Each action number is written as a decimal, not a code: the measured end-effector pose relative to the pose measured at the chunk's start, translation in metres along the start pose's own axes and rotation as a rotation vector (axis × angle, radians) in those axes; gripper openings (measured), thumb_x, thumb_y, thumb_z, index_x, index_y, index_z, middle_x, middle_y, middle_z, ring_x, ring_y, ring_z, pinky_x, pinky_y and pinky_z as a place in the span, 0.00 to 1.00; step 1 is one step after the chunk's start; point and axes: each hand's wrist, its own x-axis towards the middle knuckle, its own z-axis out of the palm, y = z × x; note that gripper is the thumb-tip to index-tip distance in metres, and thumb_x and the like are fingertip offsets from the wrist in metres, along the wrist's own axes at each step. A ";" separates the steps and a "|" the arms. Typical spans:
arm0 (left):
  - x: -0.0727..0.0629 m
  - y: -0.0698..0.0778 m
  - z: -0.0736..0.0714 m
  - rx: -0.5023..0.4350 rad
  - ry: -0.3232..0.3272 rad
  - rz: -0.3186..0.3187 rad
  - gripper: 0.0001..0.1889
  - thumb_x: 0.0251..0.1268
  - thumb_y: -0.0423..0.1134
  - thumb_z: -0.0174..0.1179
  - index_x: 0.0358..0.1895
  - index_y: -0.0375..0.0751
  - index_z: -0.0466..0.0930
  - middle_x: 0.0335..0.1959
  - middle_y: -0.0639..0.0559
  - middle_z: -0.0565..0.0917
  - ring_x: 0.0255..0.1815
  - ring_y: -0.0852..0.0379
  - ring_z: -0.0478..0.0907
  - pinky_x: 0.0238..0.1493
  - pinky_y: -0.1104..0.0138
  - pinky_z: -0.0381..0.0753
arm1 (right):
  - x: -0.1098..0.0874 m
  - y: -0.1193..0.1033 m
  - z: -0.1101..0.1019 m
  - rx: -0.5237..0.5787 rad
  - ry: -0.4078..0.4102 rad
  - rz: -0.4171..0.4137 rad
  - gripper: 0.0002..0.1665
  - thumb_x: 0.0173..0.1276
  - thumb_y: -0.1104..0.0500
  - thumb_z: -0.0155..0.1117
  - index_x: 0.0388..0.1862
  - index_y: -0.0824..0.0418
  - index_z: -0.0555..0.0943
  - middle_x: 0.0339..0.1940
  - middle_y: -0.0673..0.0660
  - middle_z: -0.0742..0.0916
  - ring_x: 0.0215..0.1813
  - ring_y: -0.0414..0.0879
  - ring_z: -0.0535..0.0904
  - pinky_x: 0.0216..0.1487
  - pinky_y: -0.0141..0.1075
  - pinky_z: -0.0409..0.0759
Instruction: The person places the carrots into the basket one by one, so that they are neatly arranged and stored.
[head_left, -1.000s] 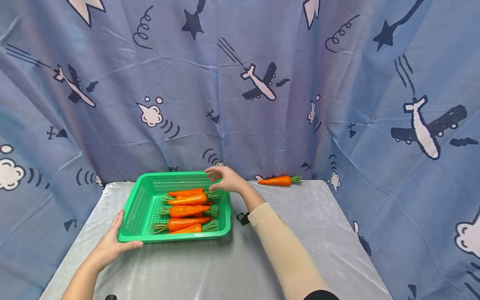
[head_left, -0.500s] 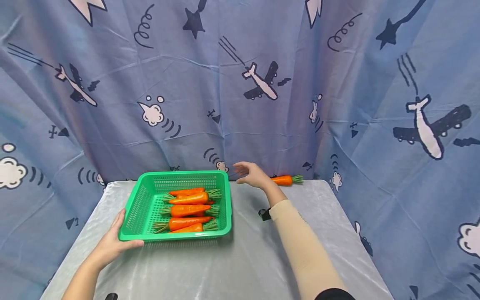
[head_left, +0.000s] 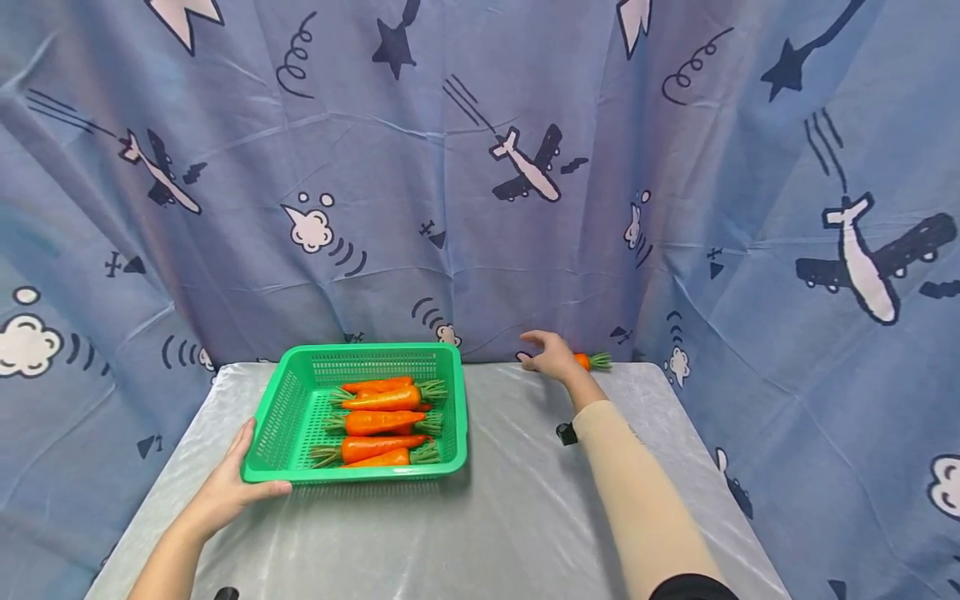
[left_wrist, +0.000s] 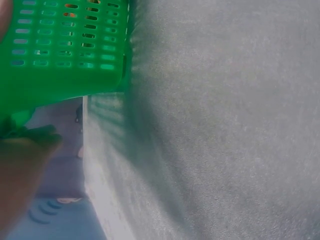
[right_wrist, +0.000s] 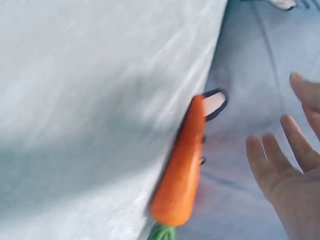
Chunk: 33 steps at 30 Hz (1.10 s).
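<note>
My left hand (head_left: 225, 492) holds the near left corner of a green plastic basket (head_left: 337, 476), its thumb along the front and its fingers along the left side. Several orange carrots (head_left: 382, 422) with green tops lie inside, stacked toward the basket's right side. At the back of the table a single carrot (head_left: 582, 361) lies on its side, mostly hidden behind my right hand (head_left: 553, 357) in the head view. The right wrist view shows this carrot (right_wrist: 179, 170) whole, with my hand (right_wrist: 292, 172) beside it, fingers spread and holding nothing.
A pale grey cloth covers the table (head_left: 517, 517). Directly behind the back edge hangs a blue curtain (head_left: 390, 275) printed with planes and stars, and it continues along both sides.
My right hand has moved right, from over the basket's back right corner to the lone carrot at the back. The left hand and the basket have stayed in place.
</note>
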 end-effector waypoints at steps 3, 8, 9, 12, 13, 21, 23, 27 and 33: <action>0.000 0.000 0.000 -0.002 0.002 0.009 0.68 0.51 0.37 0.77 0.82 0.40 0.26 0.82 0.30 0.32 0.81 0.29 0.29 0.74 0.32 0.36 | 0.000 0.012 -0.003 -0.040 0.042 0.044 0.37 0.62 0.64 0.73 0.71 0.62 0.74 0.72 0.65 0.75 0.74 0.65 0.66 0.71 0.58 0.69; 0.000 -0.002 0.001 -0.009 0.004 0.013 0.68 0.51 0.37 0.77 0.82 0.41 0.26 0.82 0.31 0.32 0.81 0.30 0.28 0.74 0.33 0.36 | 0.001 0.030 -0.006 -0.078 0.097 0.108 0.36 0.62 0.68 0.70 0.70 0.62 0.75 0.72 0.67 0.74 0.72 0.66 0.68 0.67 0.58 0.74; 0.000 -0.002 0.001 -0.010 0.003 0.012 0.68 0.52 0.36 0.77 0.82 0.41 0.26 0.82 0.31 0.32 0.81 0.30 0.29 0.74 0.33 0.36 | 0.001 0.033 -0.007 -0.078 0.105 0.126 0.35 0.62 0.69 0.68 0.70 0.62 0.75 0.73 0.67 0.74 0.72 0.65 0.68 0.66 0.57 0.74; 0.001 -0.003 0.001 -0.013 0.002 0.009 0.68 0.51 0.36 0.77 0.82 0.41 0.26 0.82 0.32 0.32 0.81 0.30 0.29 0.74 0.33 0.37 | 0.000 0.044 -0.010 -0.080 0.124 0.167 0.34 0.64 0.70 0.65 0.71 0.62 0.74 0.73 0.67 0.73 0.71 0.64 0.69 0.65 0.55 0.77; 0.001 -0.003 0.001 -0.009 0.001 0.008 0.68 0.51 0.37 0.77 0.82 0.41 0.26 0.82 0.32 0.32 0.81 0.30 0.29 0.74 0.32 0.38 | 0.001 0.048 -0.011 -0.089 0.131 0.171 0.34 0.65 0.70 0.65 0.71 0.62 0.73 0.73 0.68 0.73 0.69 0.64 0.70 0.64 0.55 0.77; 0.002 -0.003 0.001 0.014 0.004 0.006 0.69 0.51 0.38 0.78 0.82 0.42 0.27 0.82 0.32 0.33 0.81 0.30 0.30 0.73 0.32 0.39 | 0.003 0.073 -0.015 -0.261 0.138 0.169 0.38 0.62 0.67 0.72 0.72 0.66 0.72 0.76 0.70 0.68 0.75 0.69 0.62 0.75 0.59 0.63; 0.003 -0.004 0.001 0.014 0.005 0.005 0.69 0.51 0.38 0.78 0.82 0.42 0.27 0.82 0.32 0.33 0.81 0.30 0.30 0.73 0.32 0.39 | 0.004 0.078 -0.015 -0.285 0.120 0.179 0.39 0.61 0.67 0.72 0.72 0.66 0.71 0.77 0.70 0.67 0.76 0.69 0.60 0.76 0.60 0.61; 0.003 -0.004 0.001 0.013 0.008 0.006 0.69 0.50 0.38 0.78 0.82 0.41 0.27 0.82 0.33 0.33 0.81 0.30 0.31 0.74 0.33 0.39 | 0.005 0.085 -0.014 -0.354 0.118 0.174 0.38 0.61 0.67 0.70 0.71 0.66 0.72 0.73 0.71 0.72 0.73 0.70 0.63 0.76 0.58 0.60; 0.003 -0.005 -0.001 0.009 0.014 0.010 0.68 0.51 0.38 0.78 0.82 0.40 0.27 0.82 0.32 0.33 0.81 0.31 0.30 0.74 0.33 0.38 | 0.003 0.092 -0.012 -0.523 0.167 0.174 0.29 0.58 0.64 0.69 0.61 0.64 0.81 0.63 0.72 0.75 0.65 0.69 0.64 0.67 0.58 0.64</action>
